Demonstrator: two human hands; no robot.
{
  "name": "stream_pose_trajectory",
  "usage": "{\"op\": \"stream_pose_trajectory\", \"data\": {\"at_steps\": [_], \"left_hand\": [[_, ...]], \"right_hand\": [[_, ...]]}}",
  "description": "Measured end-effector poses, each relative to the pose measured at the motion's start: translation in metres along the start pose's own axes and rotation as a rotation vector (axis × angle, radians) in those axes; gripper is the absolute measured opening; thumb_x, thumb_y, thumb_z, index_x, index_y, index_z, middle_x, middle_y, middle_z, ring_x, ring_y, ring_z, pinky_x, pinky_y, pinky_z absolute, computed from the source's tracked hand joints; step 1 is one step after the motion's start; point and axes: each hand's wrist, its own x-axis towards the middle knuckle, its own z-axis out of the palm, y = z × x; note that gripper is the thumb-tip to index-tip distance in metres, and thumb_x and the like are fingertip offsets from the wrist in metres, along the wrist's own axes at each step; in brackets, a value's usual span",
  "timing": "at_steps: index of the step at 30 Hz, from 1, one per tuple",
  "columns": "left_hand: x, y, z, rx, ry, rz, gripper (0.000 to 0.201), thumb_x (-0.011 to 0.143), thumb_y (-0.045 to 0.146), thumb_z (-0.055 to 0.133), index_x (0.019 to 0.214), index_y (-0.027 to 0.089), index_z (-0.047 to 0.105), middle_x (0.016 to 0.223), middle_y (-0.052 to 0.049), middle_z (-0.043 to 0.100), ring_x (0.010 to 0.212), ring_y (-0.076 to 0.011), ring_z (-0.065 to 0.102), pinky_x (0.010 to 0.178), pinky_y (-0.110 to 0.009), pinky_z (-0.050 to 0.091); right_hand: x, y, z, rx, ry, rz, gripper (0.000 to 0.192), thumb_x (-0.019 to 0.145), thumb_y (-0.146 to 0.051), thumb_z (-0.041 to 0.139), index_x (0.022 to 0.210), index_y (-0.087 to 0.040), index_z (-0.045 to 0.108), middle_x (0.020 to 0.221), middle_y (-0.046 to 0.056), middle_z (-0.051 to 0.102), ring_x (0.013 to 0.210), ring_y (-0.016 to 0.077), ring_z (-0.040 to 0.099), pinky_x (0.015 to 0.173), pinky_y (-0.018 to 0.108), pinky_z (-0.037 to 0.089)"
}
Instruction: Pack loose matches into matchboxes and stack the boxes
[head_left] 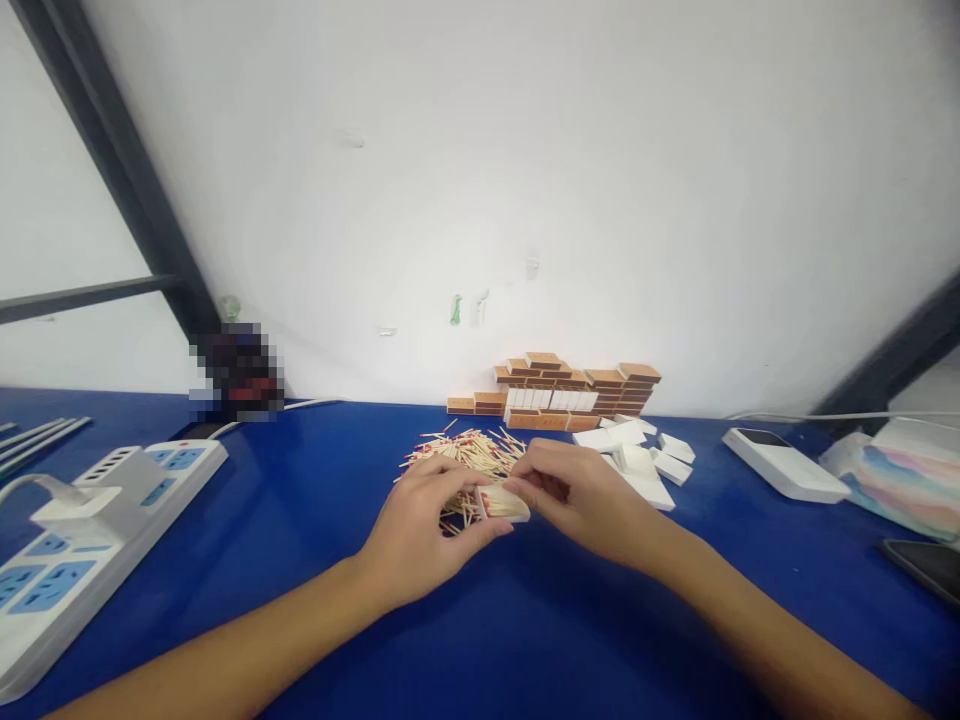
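Both hands' grip meets on one small white matchbox tray (503, 502), low over the blue counter (315, 520) at centre. Left hand (421, 530) pinches the tray's near end between thumb and curled fingers, likely to keep it level so the matches inside, red heads showing at its left end, stay put. Right hand (581, 497) closes narrow on the far end, fingertips bunched at the tray's top edge; can't tell if it also pinches loose matches. Both forearms angle in from the bottom corners, wrists low, palms turned down and inward. Just behind the hands sits a loose pile of matches (469, 452), touching or nearly under the left fingers, kept close for short reaches. Right of the pile, a scatter of empty white trays (637, 455). Behind, against the wall, a stack of brown matchboxes (562, 390). Far left: white power strip (90, 520). Far right: white flat device (784, 463), well apart from the hands.
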Motion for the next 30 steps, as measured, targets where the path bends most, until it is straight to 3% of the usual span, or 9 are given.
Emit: {"op": "stream_pose_trajectory", "data": {"at_steps": [4, 6, 9, 13, 17, 20, 30], "left_hand": [[-0.004, 0.002, 0.001, 0.031, -0.111, 0.095, 0.043, 0.086, 0.048, 0.084, 0.118, 0.021, 0.075, 0.11, -0.01, 0.073, 0.103, -0.0263, 0.068, 0.092, -0.044, 0.057], [-0.005, 0.003, 0.002, 0.039, -0.169, 0.15, 0.045, 0.085, 0.049, 0.084, 0.117, 0.018, 0.075, 0.105, -0.01, 0.074, 0.103, -0.0272, 0.067, 0.091, -0.044, 0.056], [-0.005, 0.004, 0.002, 0.053, -0.227, 0.191, 0.042, 0.087, 0.049, 0.083, 0.113, 0.017, 0.074, 0.097, -0.007, 0.075, 0.103, -0.0277, 0.064, 0.093, -0.045, 0.053], [-0.004, 0.005, 0.001, 0.073, -0.271, 0.177, 0.038, 0.087, 0.047, 0.083, 0.11, 0.018, 0.073, 0.098, -0.006, 0.075, 0.102, -0.0271, 0.061, 0.094, -0.045, 0.05], [-0.006, 0.007, 0.002, 0.077, -0.303, 0.16, 0.038, 0.087, 0.045, 0.083, 0.113, 0.02, 0.073, 0.105, -0.006, 0.075, 0.107, -0.028, 0.061, 0.098, -0.045, 0.049], [-0.006, 0.006, 0.003, 0.07, -0.313, 0.153, 0.036, 0.087, 0.043, 0.083, 0.113, 0.02, 0.073, 0.107, -0.006, 0.074, 0.109, -0.0282, 0.061, 0.099, -0.046, 0.048], [-0.006, 0.004, 0.004, 0.068, -0.29, 0.139, 0.036, 0.087, 0.04, 0.083, 0.116, 0.022, 0.072, 0.109, -0.007, 0.075, 0.108, -0.0286, 0.063, 0.099, -0.047, 0.051]], "right_hand": [[0.004, 0.022, -0.005, -0.106, 0.192, 0.123, 0.027, 0.104, -0.032, 0.058, 0.08, -0.021, 0.062, 0.067, -0.002, 0.057, 0.06, 0.014, 0.049, 0.059, 0.028, 0.034], [0.005, 0.037, -0.009, -0.209, 0.214, 0.188, 0.03, 0.103, -0.033, 0.058, 0.075, -0.021, 0.059, 0.065, -0.001, 0.057, 0.061, 0.0153, 0.05, 0.06, 0.03, 0.033], [0.004, 0.054, -0.011, -0.295, 0.133, 0.266, 0.029, 0.101, -0.032, 0.058, 0.074, -0.021, 0.059, 0.07, 0.002, 0.062, 0.066, 0.0179, 0.054, 0.063, 0.031, 0.034], [0.001, 0.061, -0.003, -0.251, -0.013, 0.324, 0.02, 0.1, -0.034, 0.06, 0.087, -0.021, 0.068, 0.082, 0.004, 0.068, 0.076, 0.0203, 0.06, 0.068, 0.032, 0.04], [0.002, 0.061, 0.011, -0.227, 0.024, 0.304, 0.016, 0.099, -0.035, 0.064, 0.097, -0.021, 0.07, 0.094, 0.006, 0.07, 0.084, 0.0214, 0.064, 0.075, 0.034, 0.045], [0.008, 0.064, 0.019, -0.227, 0.056, 0.323, 0.016, 0.098, -0.035, 0.066, 0.092, -0.02, 0.071, 0.095, 0.006, 0.071, 0.087, 0.022, 0.066, 0.078, 0.034, 0.046], [0.02, 0.072, 0.023, -0.296, -0.016, 0.348, 0.012, 0.098, -0.024, 0.068, 0.087, -0.02, 0.068, 0.093, 0.006, 0.07, 0.086, 0.0212, 0.065, 0.075, 0.031, 0.045]]}}
